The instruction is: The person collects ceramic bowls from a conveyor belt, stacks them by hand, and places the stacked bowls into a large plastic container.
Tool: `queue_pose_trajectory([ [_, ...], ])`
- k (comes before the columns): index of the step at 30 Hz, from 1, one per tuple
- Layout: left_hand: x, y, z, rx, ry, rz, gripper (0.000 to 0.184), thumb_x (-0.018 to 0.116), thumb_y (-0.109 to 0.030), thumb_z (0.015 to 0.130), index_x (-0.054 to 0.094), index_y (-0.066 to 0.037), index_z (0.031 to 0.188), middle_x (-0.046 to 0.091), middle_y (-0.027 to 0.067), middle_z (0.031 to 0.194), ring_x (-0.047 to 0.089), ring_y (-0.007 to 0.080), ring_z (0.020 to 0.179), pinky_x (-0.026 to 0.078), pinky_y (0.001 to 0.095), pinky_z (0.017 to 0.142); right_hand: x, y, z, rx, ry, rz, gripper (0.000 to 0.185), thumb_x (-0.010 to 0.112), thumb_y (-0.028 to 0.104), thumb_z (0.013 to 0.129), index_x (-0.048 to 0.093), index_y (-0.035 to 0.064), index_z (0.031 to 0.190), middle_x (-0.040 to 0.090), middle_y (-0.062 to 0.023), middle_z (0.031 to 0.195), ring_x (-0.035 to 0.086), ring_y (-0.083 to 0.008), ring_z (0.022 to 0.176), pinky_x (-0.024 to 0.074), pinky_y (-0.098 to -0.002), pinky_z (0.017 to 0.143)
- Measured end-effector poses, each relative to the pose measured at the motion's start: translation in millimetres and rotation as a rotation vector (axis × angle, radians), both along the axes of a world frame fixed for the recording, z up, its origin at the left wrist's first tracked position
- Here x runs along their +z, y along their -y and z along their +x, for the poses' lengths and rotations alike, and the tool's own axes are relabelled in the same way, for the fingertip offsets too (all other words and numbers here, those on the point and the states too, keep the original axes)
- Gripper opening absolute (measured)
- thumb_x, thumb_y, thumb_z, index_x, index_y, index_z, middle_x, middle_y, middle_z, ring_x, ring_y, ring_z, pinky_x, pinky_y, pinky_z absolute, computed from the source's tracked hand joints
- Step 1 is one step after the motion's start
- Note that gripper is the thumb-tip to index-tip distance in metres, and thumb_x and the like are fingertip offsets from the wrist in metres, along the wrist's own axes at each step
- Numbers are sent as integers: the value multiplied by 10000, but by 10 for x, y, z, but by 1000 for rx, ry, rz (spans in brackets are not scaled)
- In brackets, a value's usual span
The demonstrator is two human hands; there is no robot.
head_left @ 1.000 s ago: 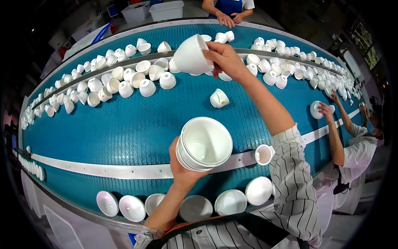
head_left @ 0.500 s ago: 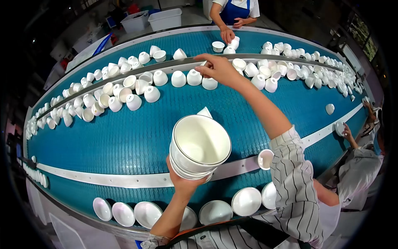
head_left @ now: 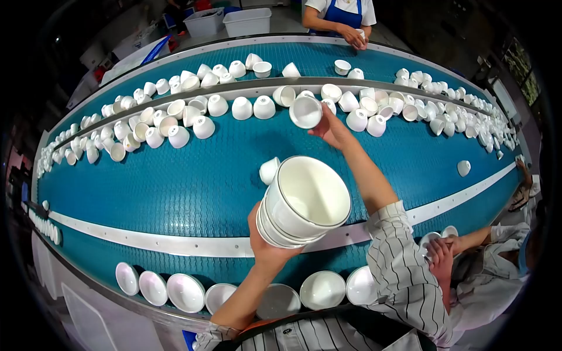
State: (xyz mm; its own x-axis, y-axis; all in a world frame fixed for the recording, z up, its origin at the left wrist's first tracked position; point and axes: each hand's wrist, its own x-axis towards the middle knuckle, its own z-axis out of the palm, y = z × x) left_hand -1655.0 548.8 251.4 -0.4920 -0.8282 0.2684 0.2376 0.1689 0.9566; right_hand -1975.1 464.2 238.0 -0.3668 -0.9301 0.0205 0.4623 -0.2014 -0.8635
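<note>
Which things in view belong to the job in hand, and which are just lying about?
In the job:
- left hand, holding nested bowls
- right hand, holding a single bowl
- likely the loose bowls massed along the rail

Probably just about:
- plastic tubs beyond the belt

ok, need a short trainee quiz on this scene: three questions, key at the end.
1. Which hand holds the stack of white, round, ceramic-looking cups, left or right?
2. True or false: the right hand is touching that stack.
3. Fill in: the row of white, round, ceramic-looking bowls lies along the ___ edge of the blue-green, patterned belt, as the wearer sees it.

Key:
1. Left hand.
2. False; it holds a separate white, round, ceramic-looking cup.
3. Near.
</note>
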Motion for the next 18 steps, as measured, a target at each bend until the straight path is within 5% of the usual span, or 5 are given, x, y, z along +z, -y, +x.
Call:
queue_pose_trajectory([
  [3,60,-116,-205,31,-61,-54,935,853,-84,546,332,-25,1321,456,111,1259,487,236,1161,398,363,982,802,-631,30,-144,-526,152,507,552,310,886,395,98,1319,587,-112,1082,632,-188,882,538,-264,532],
  [5,132,-190,-319,31,-88,-73,922,847,-82,556,334,-34,1321,455,103,1264,485,238,1166,397,364,984,1236,-1050,-9,-11,-317,35,507,497,306,883,389,72,1320,620,-152,1039,649,-199,916,515,-249,489],
  [7,115,-233,-406,22,-105,-86,914,847,-87,564,335,-41,1320,455,103,1266,485,238,1169,397,364,986,1744,-1393,178,-15,-508,90,609,419,430,900,395,3,1334,618,-204,1087,659,-224,782,546,-266,587],
  [14,140,-425,-778,20,-42,-185,862,841,-113,597,345,-50,1299,457,108,1271,479,236,1183,397,362,990,2308,-1659,397,616,-1178,166,518,498,320,840,521,73,1294,501,-134,1330,477,-255,1222,349,-348,1034],
  [18,196,-468,-866,-115,56,-255,1087,896,-217,518,266,-38,1385,407,146,1350,424,267,1247,346,387,1041,2234,-1700,22,759,-1168,302,524,513,372,777,582,149,1246,608,-126,1177,595,-263,1047,460,-344,895],
])
